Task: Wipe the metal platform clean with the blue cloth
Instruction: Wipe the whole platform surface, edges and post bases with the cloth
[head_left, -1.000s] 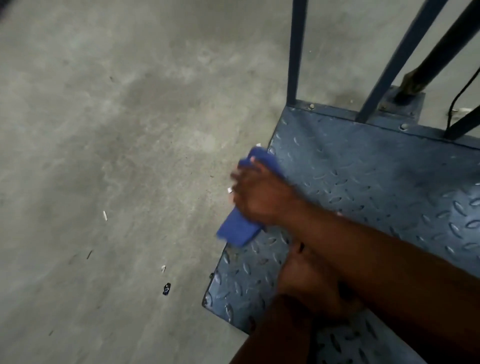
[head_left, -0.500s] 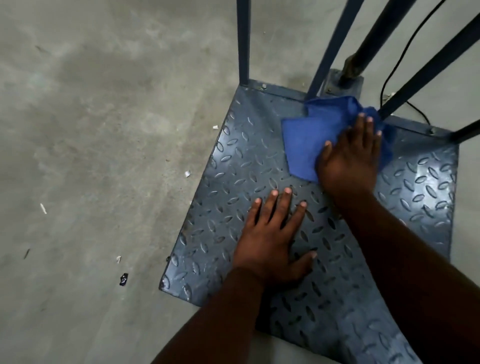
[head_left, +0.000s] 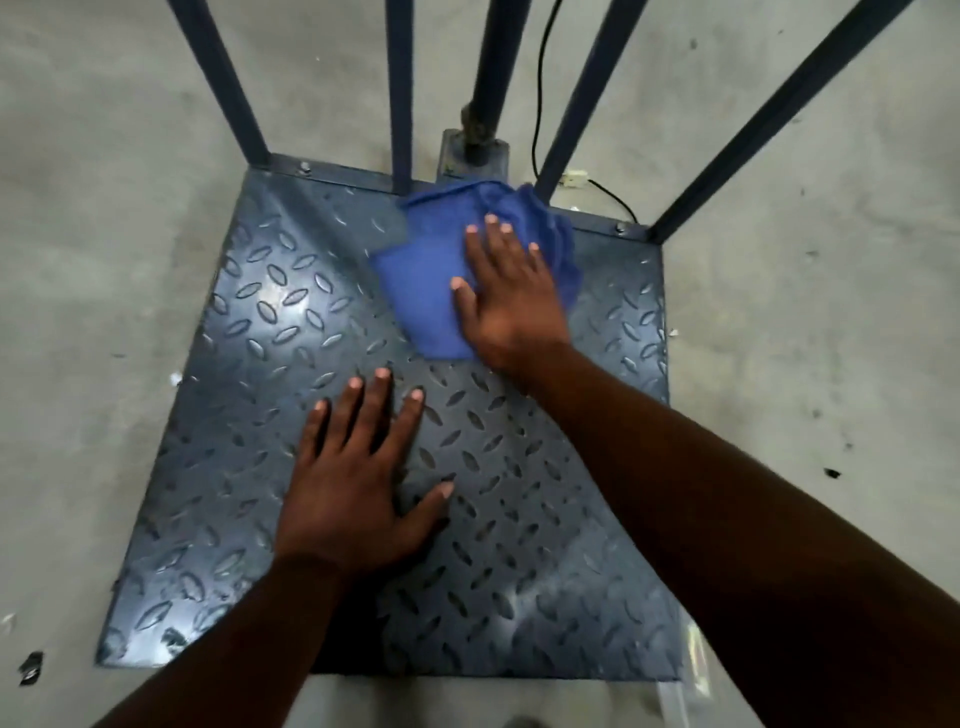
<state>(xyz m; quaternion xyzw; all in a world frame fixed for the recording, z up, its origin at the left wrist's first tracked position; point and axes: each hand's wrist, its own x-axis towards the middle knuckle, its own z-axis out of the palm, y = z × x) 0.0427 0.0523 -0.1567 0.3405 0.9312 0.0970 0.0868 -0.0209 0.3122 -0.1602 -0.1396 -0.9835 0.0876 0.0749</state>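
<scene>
The metal platform (head_left: 249, 395) is a dark blue-grey tread plate lying on the concrete floor. A crumpled blue cloth (head_left: 421, 280) lies on its far middle part, close to the back edge. My right hand (head_left: 506, 293) presses flat on the cloth with straight fingers. My left hand (head_left: 358, 483) rests flat on the bare plate near the middle, fingers spread, apart from the cloth.
Several blue metal bars (head_left: 400, 93) rise from the platform's back edge, with a bolted post base (head_left: 475, 150) behind. A black cable (head_left: 540, 88) runs over the floor at the back right. Small scraps of debris (head_left: 31, 667) dot the concrete floor (head_left: 93, 260).
My right hand swept the cloth from the platform's left edge to its far middle. My left hand, first under my right arm, now lies flat and uncovered. The camera view swung over the platform.
</scene>
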